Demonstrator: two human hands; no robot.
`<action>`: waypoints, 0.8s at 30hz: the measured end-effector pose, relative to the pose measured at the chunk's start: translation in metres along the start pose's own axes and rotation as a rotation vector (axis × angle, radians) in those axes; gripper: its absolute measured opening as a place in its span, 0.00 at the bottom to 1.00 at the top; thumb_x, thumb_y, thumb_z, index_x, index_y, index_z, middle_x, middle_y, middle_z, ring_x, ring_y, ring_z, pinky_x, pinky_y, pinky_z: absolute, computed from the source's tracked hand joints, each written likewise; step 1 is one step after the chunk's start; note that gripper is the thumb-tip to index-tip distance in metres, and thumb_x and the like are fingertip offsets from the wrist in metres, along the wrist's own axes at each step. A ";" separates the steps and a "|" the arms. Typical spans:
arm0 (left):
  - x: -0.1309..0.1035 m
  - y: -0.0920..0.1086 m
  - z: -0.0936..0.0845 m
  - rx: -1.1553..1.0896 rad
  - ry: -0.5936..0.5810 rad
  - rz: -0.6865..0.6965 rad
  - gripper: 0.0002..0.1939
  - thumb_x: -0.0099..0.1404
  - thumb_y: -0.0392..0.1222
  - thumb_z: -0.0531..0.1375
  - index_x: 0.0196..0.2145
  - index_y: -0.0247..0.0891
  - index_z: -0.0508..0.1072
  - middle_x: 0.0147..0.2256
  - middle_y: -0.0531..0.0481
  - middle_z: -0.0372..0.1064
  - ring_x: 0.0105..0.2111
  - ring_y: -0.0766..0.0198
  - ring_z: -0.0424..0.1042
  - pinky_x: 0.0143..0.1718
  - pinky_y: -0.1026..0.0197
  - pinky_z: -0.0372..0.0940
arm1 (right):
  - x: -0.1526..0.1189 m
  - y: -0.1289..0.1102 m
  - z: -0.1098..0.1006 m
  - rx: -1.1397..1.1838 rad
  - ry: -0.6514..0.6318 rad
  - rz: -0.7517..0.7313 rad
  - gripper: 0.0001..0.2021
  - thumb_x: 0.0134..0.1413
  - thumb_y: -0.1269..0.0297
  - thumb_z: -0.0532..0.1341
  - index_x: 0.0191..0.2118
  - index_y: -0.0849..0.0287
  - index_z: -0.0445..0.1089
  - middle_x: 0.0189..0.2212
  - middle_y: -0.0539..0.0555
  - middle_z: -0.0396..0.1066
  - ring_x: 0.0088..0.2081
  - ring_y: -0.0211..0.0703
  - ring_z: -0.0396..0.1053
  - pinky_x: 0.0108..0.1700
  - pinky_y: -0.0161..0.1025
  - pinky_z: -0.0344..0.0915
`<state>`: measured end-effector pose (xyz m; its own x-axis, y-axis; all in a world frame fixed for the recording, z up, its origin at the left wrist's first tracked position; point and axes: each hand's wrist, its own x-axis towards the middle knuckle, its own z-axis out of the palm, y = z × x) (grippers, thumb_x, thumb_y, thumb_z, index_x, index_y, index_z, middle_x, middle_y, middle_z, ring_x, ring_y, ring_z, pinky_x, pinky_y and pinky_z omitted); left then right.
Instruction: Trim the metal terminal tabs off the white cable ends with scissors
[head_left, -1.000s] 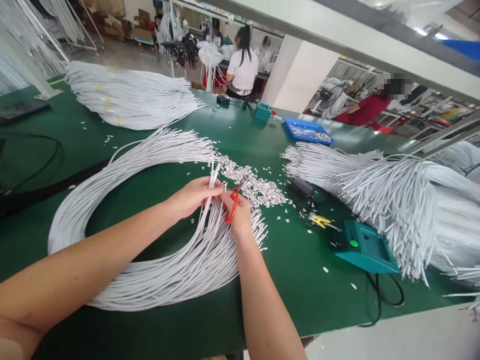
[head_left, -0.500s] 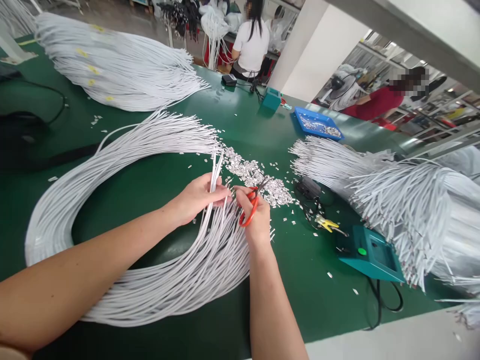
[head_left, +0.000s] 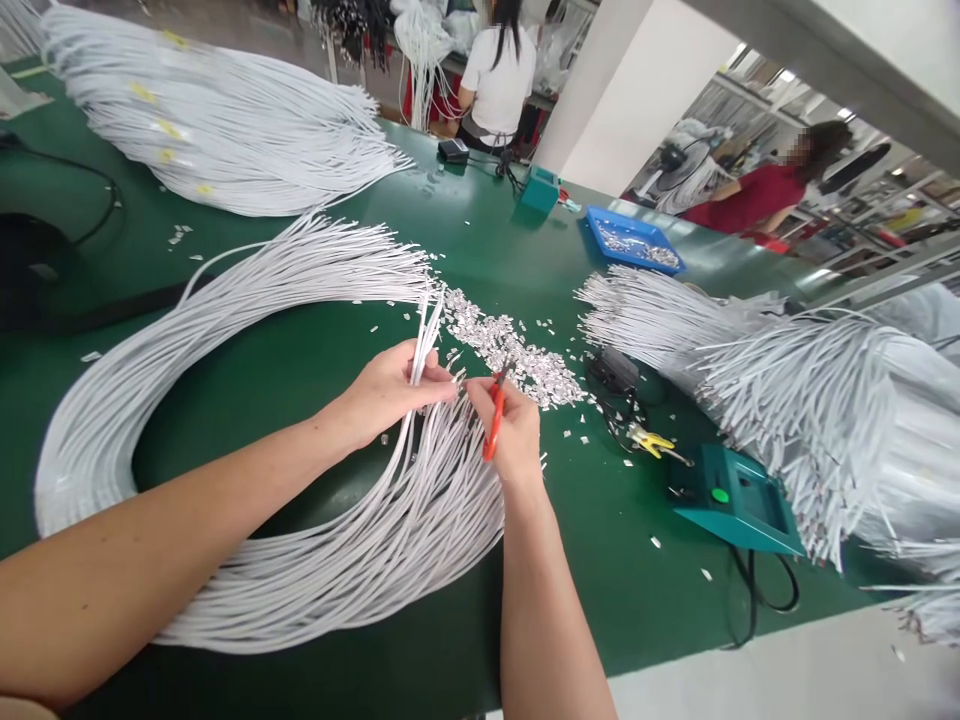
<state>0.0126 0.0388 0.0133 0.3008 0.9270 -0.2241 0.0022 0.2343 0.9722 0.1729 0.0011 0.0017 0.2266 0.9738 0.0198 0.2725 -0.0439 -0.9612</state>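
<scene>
A large curved bundle of white cables (head_left: 97, 420) lies on the green table, its two ends near my hands. My left hand (head_left: 397, 390) is closed around a few white cables (head_left: 426, 335) that stick up past the fingers. Right beside it, my right hand (head_left: 510, 420) holds red-handled scissors (head_left: 495, 415), their dark blades pointing up and away; its thumb and forefinger are close to the cable ends by my left fingertips. Whether those fingers pinch a cable is too small to tell. Just beyond both hands spreads a pile of small silvery pieces (head_left: 517, 355).
Another cable bundle (head_left: 225, 120) lies at the back left, more cables (head_left: 795, 400) at the right. A teal device (head_left: 739, 500), yellow-handled pliers (head_left: 651, 440), a black adapter (head_left: 615, 370) and a blue tray (head_left: 634, 240) are on the table (head_left: 600, 600). Two people are beyond it.
The scissors in my right hand have turned, so their handles now appear edge-on. My left hand still holds the cables. The whole view has shifted slightly.
</scene>
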 end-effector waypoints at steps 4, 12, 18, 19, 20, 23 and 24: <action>-0.001 0.002 -0.001 0.037 0.049 0.051 0.15 0.50 0.40 0.67 0.32 0.39 0.65 0.33 0.52 0.71 0.33 0.64 0.70 0.38 0.58 0.64 | -0.001 0.004 -0.001 -0.393 -0.005 -0.113 0.10 0.50 0.58 0.61 0.24 0.58 0.67 0.26 0.50 0.68 0.28 0.38 0.62 0.32 0.36 0.58; -0.001 0.000 -0.001 0.185 0.032 0.141 0.14 0.51 0.40 0.67 0.31 0.39 0.65 0.32 0.52 0.72 0.30 0.65 0.69 0.34 0.60 0.64 | -0.006 0.004 0.004 -0.527 -0.080 -0.170 0.19 0.53 0.55 0.59 0.19 0.58 0.56 0.20 0.46 0.58 0.22 0.33 0.52 0.25 0.34 0.50; -0.006 0.003 0.003 0.332 0.079 0.199 0.13 0.51 0.38 0.65 0.31 0.40 0.64 0.30 0.54 0.71 0.29 0.65 0.70 0.32 0.61 0.65 | -0.010 0.003 0.002 -0.641 -0.096 -0.187 0.17 0.53 0.59 0.59 0.19 0.58 0.56 0.22 0.48 0.60 0.22 0.33 0.52 0.25 0.35 0.49; -0.007 0.003 0.003 0.356 0.092 0.210 0.12 0.51 0.38 0.65 0.31 0.40 0.64 0.30 0.54 0.70 0.29 0.65 0.70 0.32 0.61 0.65 | -0.010 0.003 0.002 -0.658 -0.093 -0.194 0.16 0.54 0.60 0.58 0.19 0.58 0.56 0.22 0.48 0.61 0.22 0.34 0.52 0.25 0.35 0.49; -0.008 0.003 0.004 0.380 0.104 0.219 0.12 0.51 0.38 0.65 0.31 0.40 0.64 0.29 0.55 0.70 0.28 0.65 0.70 0.32 0.61 0.65 | -0.011 0.003 0.002 -0.673 -0.089 -0.204 0.16 0.54 0.61 0.58 0.19 0.58 0.56 0.22 0.49 0.61 0.22 0.34 0.52 0.25 0.35 0.49; -0.009 0.004 0.004 0.430 0.129 0.236 0.12 0.51 0.39 0.65 0.30 0.41 0.64 0.29 0.55 0.71 0.28 0.65 0.70 0.32 0.61 0.65 | -0.012 0.003 0.003 -0.714 -0.063 -0.235 0.14 0.54 0.64 0.57 0.19 0.57 0.56 0.22 0.49 0.60 0.23 0.35 0.52 0.26 0.35 0.49; -0.009 0.004 0.004 0.439 0.130 0.236 0.12 0.51 0.39 0.65 0.30 0.41 0.64 0.29 0.55 0.71 0.28 0.65 0.70 0.32 0.61 0.65 | -0.012 0.003 0.003 -0.725 -0.055 -0.245 0.14 0.53 0.65 0.57 0.19 0.57 0.56 0.22 0.49 0.60 0.23 0.35 0.52 0.26 0.36 0.49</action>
<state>0.0136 0.0299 0.0196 0.2199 0.9752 0.0252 0.3572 -0.1046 0.9282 0.1682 -0.0102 -0.0023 0.0390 0.9834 0.1773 0.8586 0.0578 -0.5095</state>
